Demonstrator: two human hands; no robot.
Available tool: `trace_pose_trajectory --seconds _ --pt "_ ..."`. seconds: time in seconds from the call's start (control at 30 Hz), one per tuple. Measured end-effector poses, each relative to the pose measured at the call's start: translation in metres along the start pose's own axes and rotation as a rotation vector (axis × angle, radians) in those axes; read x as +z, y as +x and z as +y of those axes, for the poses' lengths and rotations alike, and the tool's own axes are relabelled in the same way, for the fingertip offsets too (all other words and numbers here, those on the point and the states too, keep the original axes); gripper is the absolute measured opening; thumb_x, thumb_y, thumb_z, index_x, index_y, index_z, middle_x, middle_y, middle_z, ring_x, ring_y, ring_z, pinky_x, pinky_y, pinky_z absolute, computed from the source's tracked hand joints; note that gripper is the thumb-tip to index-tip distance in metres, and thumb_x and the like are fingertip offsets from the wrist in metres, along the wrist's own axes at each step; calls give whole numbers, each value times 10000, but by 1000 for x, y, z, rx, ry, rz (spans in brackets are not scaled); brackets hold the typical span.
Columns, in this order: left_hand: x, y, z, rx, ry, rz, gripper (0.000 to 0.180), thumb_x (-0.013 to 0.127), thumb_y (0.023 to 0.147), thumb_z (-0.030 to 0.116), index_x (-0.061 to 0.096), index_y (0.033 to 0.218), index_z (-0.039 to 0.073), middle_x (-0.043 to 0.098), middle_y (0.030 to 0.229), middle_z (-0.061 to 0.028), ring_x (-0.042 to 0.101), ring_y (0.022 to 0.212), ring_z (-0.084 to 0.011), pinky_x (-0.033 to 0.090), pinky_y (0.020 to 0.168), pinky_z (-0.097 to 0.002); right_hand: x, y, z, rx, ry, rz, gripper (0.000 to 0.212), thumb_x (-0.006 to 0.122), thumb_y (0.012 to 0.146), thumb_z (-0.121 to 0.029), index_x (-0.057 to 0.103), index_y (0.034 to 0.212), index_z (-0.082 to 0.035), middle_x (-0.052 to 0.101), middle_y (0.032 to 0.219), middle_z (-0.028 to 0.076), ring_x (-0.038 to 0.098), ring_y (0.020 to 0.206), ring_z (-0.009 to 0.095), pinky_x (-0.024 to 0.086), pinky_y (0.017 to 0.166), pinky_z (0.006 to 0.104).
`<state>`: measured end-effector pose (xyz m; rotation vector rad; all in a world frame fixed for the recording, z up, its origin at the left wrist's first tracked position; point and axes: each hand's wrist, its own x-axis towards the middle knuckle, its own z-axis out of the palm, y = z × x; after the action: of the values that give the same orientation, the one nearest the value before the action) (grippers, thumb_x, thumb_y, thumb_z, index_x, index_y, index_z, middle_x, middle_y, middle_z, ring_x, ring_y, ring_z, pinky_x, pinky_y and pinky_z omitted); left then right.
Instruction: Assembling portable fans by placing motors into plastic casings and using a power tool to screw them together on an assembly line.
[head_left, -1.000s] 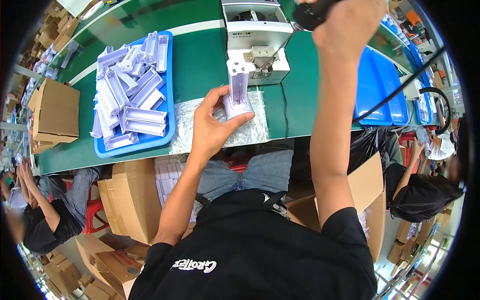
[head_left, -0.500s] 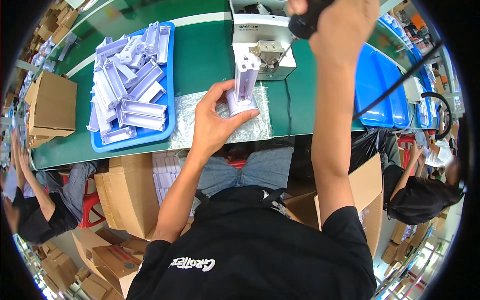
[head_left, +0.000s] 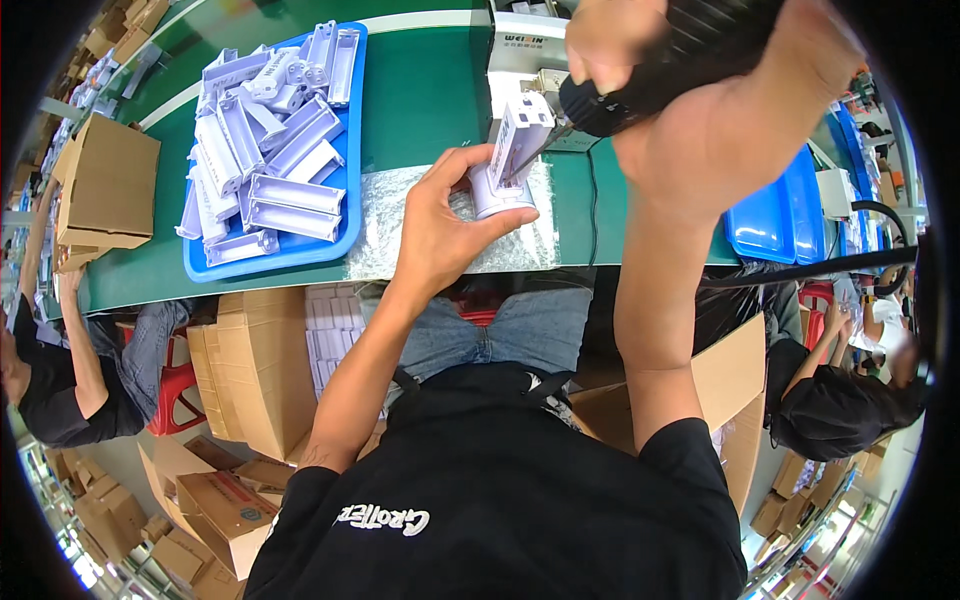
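Smooth pale plastic on a green worktop (head_left: 425, 90) with a soft sheen
The blue tray (head_left: 353, 150) is glossy moulded plastic; inside it, the white parts (head_left: 295, 205) are smooth plastic with a faint shine. Just right of the tray, a sheet (head_left: 385, 225) of crinkled clear film glints roughly, and the upright white piece (head_left: 522, 132) looks like the same smooth plastic as those inside. Farther right of the tray, the black tool (head_left: 715, 35) has a matt, ribbed surface. Left of the tray, the box (head_left: 110, 190) is matt brown cardboard.
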<state>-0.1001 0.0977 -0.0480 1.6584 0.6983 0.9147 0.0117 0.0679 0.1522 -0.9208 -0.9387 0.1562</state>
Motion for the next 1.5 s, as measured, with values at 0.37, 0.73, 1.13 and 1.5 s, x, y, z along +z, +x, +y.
trace_pose_trajectory --seconds 0.37,0.73,1.13,1.5 --pt "-3 -2 8 7 76 -43 637 991 715 143 697 1264 9 702 1133 -56 677 1035 -167 528 972 -326 0 -8 15 4 52 -102 697 449 1121 -578 456 1433 44 600 653 47 520 414 123 445 391 245" --pt "-4 -2 12 9 94 -53 600 1001 698 143 682 1190 16 684 1102 -51 657 993 -156 524 936 -313 -10 -11 31 11 99 -197 705 432 1125 -581 452 1436 52 603 656 51 525 413 128 447 388 247" --pt "-3 -4 3 55 83 -32 594 987 692 123 708 1212 48 699 1080 -74 685 986 -193 549 880 -329 -21 -4 24 -84 113 -348 755 408 1119 -608 435 1433 78 603 631 77 549 396 149 467 362 264" --pt "0 -4 -1 23 20 -15 590 981 719 147 680 1209 15 729 1056 -74 672 947 -163 542 894 -326 -48 66 58 -356 185 -169 359 566 1126 -419 619 1117 -63 586 674 36 538 454 100 443 410 233"
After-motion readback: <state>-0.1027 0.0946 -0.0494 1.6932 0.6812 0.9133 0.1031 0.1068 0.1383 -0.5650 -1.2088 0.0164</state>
